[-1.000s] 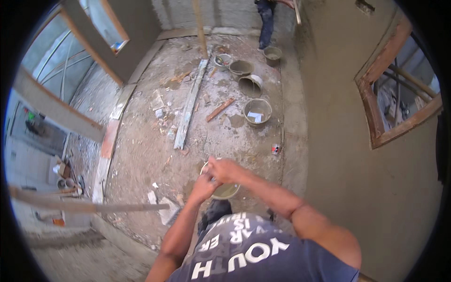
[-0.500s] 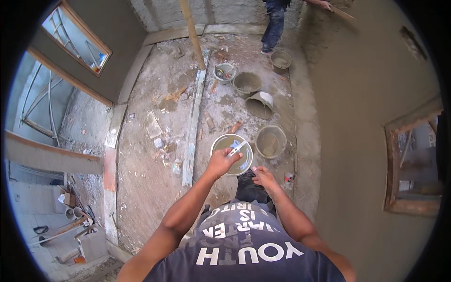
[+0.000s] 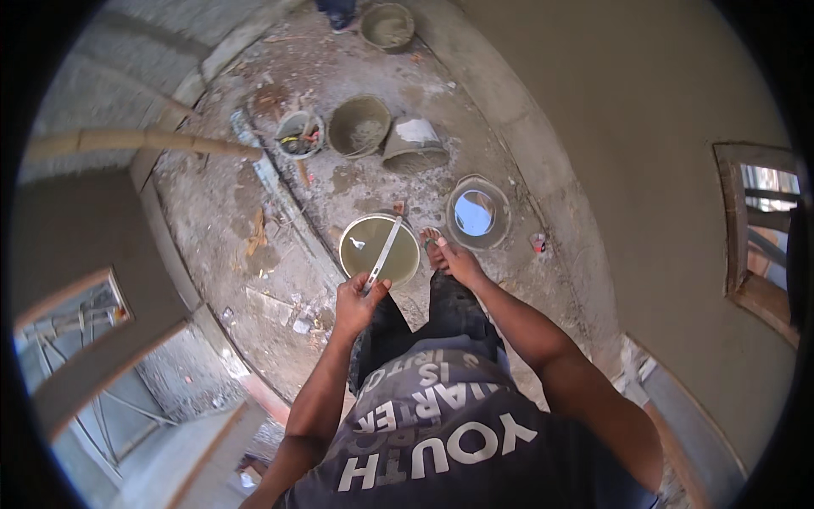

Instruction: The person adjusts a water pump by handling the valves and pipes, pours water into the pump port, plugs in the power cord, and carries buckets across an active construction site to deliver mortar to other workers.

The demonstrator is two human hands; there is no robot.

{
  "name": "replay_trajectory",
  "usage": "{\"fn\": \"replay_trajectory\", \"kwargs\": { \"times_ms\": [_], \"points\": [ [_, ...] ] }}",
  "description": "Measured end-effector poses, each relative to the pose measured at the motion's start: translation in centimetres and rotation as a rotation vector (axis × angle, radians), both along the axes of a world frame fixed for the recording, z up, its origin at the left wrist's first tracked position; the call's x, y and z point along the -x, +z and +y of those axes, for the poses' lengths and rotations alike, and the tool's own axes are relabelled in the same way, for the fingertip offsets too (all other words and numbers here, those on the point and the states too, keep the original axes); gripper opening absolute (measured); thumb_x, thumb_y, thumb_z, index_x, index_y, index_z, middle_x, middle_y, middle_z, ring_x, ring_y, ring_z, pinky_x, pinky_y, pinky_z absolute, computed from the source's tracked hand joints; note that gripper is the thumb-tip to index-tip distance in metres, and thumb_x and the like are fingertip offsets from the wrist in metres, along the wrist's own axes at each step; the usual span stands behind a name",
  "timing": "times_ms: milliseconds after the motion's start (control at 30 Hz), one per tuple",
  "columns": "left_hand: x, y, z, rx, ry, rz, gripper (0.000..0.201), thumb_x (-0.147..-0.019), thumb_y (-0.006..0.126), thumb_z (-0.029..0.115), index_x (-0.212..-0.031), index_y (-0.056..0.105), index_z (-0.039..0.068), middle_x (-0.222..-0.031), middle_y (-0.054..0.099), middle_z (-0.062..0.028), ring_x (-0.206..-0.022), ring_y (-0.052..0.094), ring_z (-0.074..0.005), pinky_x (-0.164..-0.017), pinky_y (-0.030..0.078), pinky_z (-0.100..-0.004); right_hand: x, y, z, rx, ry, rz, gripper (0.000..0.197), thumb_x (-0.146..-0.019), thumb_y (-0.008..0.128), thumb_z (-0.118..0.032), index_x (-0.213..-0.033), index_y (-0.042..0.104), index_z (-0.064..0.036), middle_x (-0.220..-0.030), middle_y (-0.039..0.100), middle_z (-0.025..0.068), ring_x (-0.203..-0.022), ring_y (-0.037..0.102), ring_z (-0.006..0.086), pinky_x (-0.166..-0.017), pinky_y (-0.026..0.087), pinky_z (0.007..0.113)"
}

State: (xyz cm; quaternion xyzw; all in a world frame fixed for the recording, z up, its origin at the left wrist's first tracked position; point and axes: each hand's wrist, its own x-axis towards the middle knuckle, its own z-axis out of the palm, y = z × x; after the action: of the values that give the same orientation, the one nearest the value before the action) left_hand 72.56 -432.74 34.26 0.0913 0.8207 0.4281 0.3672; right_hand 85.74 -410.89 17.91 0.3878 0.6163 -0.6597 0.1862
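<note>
My left hand (image 3: 356,304) grips one end of a slim, flat white strip (image 3: 386,250) with a slot near the grip. The strip slants over a white-rimmed bucket (image 3: 342,248) of cloudy water, which stands on the ground in front of my legs. My right hand (image 3: 460,261) hovers to the right of that bucket, fingers curled in and thumb along the top; whatever they may hold is hidden. Just beyond its fingertips shows my bare foot (image 3: 431,239). Ahead of this hand stands a grey bucket (image 3: 502,216), its water reflecting bright sky.
Farther off are a tipped bucket (image 3: 415,155), a mortar-caked tub (image 3: 335,127) and a bucket of tools (image 3: 292,153). A plank (image 3: 288,204) and bamboo pole (image 3: 170,142) lie left. A plastered wall (image 3: 610,93) rises right. Another person's leg (image 3: 337,13) shows at the top.
My view has turned, shifting the surroundings. My left hand has drawn back toward me from over the bucket, and the strip now points away. My right hand has moved forward, nearer the grey bucket.
</note>
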Motion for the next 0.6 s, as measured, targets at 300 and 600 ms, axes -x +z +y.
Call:
{"fn": "replay_trajectory", "kwargs": {
  "times_ms": [300, 600],
  "points": [
    [10.7, -16.6, 6.6, 0.038, -0.534, 0.033, 0.028, -0.081, 0.075, 0.024, -0.078, 0.061, 0.001, -0.062, 0.057, -0.0110, -0.056, 0.057, -0.0209, -0.057, 0.046, -0.0353, -2.4, -30.5, 5.5, -0.225, 0.099, -0.231, 0.040, -0.092, 0.057, -0.040, -0.104, 0.063, -0.0017, -0.100, 0.067, 0.0180, -0.091, 0.065, 0.0291, -0.077, 0.051, 0.042],
    [5.0, -21.7, 11.0, -0.002, -0.680, -0.131, 0.023, -0.077, 0.078, 0.012, -0.080, 0.059, 0.000, -0.066, 0.058, -0.0097, -0.057, 0.059, -0.0188, -0.056, 0.047, -0.0339, -2.3, -22.4, -10.2, 0.453, -1.095, -0.100, 0.050, -0.102, 0.045, -0.042, -0.138, 0.045, -0.0072, -0.109, 0.064, 0.0095, -0.094, 0.067, 0.0244, -0.071, 0.058, 0.037]
  ]
}}
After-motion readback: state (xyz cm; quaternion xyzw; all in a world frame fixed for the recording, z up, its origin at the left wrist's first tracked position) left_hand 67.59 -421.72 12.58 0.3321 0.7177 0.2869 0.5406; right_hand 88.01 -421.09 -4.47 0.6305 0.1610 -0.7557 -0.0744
